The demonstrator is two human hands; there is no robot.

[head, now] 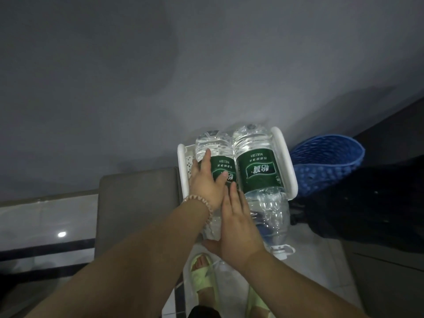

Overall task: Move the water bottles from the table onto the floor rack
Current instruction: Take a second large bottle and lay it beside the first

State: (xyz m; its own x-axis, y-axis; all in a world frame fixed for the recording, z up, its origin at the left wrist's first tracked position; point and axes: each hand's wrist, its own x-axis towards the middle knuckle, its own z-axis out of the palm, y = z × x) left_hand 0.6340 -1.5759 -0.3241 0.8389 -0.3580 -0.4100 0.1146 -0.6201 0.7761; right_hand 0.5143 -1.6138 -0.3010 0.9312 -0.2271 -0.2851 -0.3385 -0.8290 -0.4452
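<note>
Sideways in the white plastic floor rack [289, 157], two clear green-labelled water bottles [257, 171] are laid, caps toward the camera, Chinese label writing inverted, both open hands [207, 182] [238, 222] pressed flat on the left bottle [212, 148].

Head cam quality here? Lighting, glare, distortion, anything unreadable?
Head view: dim, grainy, flat light; one bright glare spot on the glossy floor; wide-angle bending at the edges; labels on both bottles upside down but legible; dark mass at right unreadable; left hand and right hand sharp.
</note>
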